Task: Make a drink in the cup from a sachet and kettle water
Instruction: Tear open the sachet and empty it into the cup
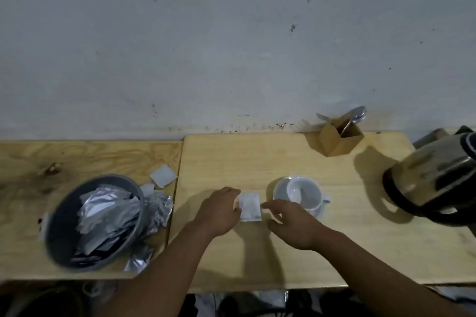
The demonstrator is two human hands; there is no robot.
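Observation:
A small white sachet [249, 206] is held over the wooden table between both hands. My left hand [219, 210] pinches its left edge. My right hand [291, 224] pinches its right edge with thumb and forefinger. Just right of the sachet stands a white cup [305, 192] on a white saucer [279, 189]; the cup looks empty. A steel kettle [432, 183] with black trim stands at the table's right edge.
A grey bowl [64, 211] full of silver wrappers sits on the left table, with more wrappers [158, 210] and white sachets [163, 175] beside it. A wooden holder [340, 139] with a spoon [356, 114] stands by the wall.

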